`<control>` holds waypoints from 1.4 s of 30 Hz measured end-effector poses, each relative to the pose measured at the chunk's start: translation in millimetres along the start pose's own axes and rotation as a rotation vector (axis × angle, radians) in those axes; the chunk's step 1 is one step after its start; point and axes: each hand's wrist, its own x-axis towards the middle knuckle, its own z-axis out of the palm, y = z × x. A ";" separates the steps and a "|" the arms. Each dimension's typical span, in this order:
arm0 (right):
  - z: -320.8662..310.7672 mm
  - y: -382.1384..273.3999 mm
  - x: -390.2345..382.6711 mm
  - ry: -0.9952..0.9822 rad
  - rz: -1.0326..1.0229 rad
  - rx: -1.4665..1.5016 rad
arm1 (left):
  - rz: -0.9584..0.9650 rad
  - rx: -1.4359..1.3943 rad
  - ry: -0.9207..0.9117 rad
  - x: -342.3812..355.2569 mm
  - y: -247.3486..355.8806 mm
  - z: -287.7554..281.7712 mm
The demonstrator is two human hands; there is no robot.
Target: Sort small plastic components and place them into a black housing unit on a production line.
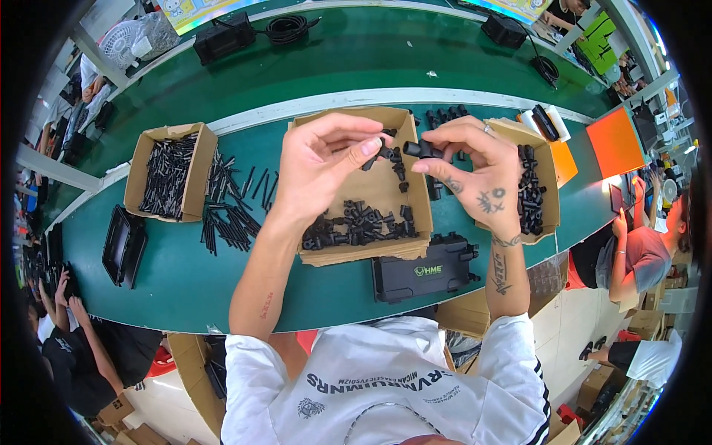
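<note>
Above the middle cardboard box (415,189), my left hand (320,159) pinches a small black plastic fitting (378,154) between thumb and fingertips. Facing it, my right hand (480,163) grips a short black cylindrical part (423,150) with thumb and forefinger. A narrow gap separates the two parts. Several small black fittings (360,225) lie heaped in the box's near end, with more along its right side. Directly in front of that box, a flat black plastic case (397,278) with a green mark rests on the green table.
At the left, a cardboard box (208,159) holds black rods, and loose rods (230,225) lie beside it. An open black case (124,241) sits farther left. The right box (549,211) contains black parts; an orange bin (617,142) stands beyond. Co-workers occupy both sides.
</note>
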 end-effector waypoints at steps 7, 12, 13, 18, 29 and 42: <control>12.9 2.1 6.8 0.073 -0.147 0.024 | 0.199 0.049 0.126 -4.0 2.8 7.6; 16.7 4.6 6.7 0.056 -0.117 0.195 | 0.373 0.258 0.126 -4.7 6.5 5.6; 17.2 5.8 7.6 0.056 -0.116 0.194 | 0.485 0.398 0.098 -4.3 8.1 3.6; 21.2 15.0 7.5 -0.052 0.065 0.604 | 0.676 0.405 0.056 0.0 11.6 3.4; 28.1 37.1 12.5 -0.208 0.345 0.864 | 0.561 0.339 -0.048 5.1 -1.3 -5.5; 36.5 51.2 9.6 0.060 -0.046 0.712 | -0.018 0.059 -0.033 -1.2 -5.9 3.0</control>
